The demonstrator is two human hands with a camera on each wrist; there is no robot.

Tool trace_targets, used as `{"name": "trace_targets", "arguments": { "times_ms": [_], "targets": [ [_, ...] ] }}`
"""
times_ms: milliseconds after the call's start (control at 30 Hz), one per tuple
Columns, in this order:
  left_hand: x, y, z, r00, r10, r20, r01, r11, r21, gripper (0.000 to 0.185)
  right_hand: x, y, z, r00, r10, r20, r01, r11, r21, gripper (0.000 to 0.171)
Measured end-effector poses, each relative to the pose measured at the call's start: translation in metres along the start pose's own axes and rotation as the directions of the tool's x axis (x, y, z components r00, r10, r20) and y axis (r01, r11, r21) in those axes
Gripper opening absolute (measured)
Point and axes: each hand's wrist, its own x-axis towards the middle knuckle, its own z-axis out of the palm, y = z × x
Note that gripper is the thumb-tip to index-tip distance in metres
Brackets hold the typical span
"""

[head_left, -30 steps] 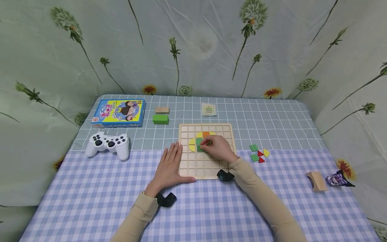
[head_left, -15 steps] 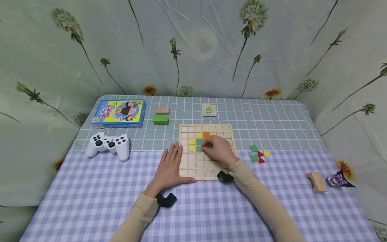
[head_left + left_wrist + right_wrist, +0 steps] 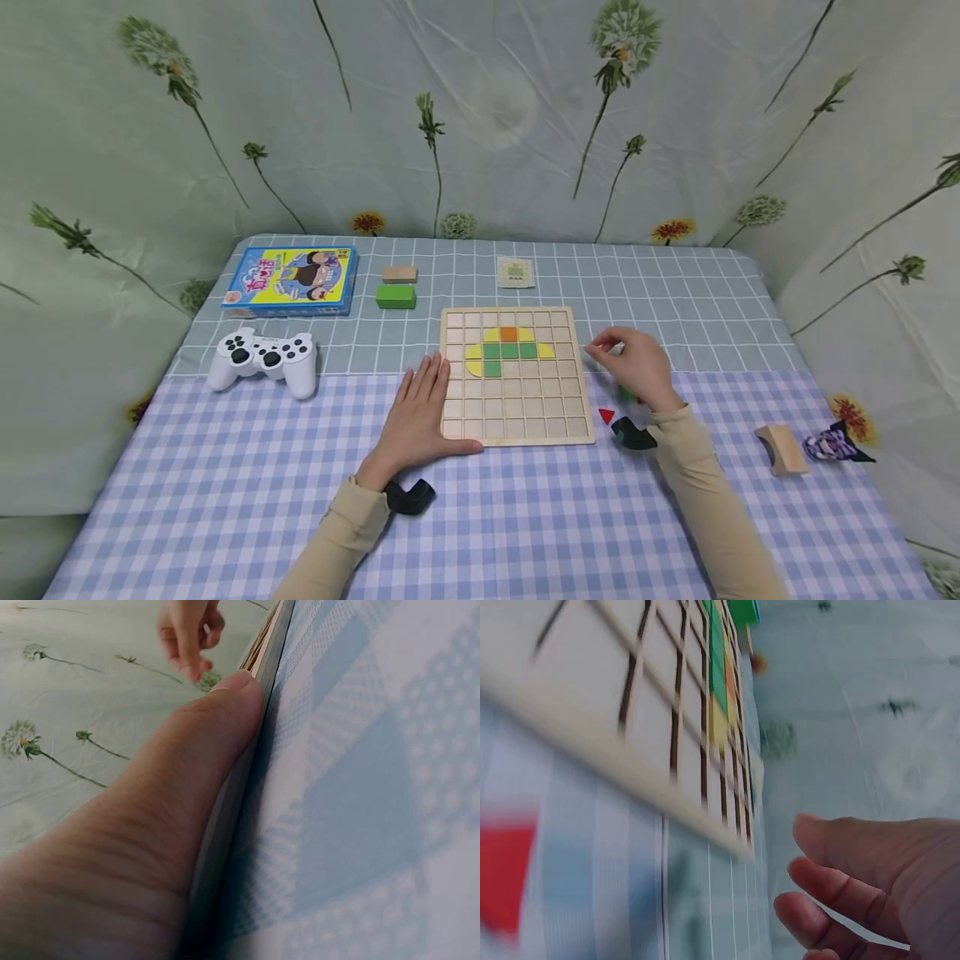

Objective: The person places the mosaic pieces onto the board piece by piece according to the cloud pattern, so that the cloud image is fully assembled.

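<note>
Checked cloth covers the table [image 3: 225,500] before me. My left hand [image 3: 420,412] lies flat with straight fingers against the left edge of the wooden grid board [image 3: 517,408], which holds yellow, green and orange tiles. My right hand [image 3: 636,367] hovers just right of the board, fingers loosely curled and holding nothing, above loose tiles; a red triangle [image 3: 606,415] shows beside it.

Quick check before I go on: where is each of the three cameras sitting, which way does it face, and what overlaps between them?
Head: worn on the head, looking forward and down at the wooden grid board; shows left hand, right hand and both sleeves.
Left wrist: low by the table, looking along the board's edge; shows the thumb.
Right wrist: low, facing the board; shows curled fingers.
Shared: all three see the board; the left wrist view also catches the right hand.
</note>
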Motion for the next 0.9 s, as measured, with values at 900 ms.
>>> {"name": "trace_targets", "arguments": {
  "times_ms": [900],
  "targets": [
    [0.0, -0.002, 0.001, 0.999, 0.027, -0.031, -0.027, 1.0, 0.001, 0.129, -0.011, 0.028, -0.015, 0.976, 0.191, 0.101, -0.188, 0.981, -0.045, 0.022]
  ]
}}
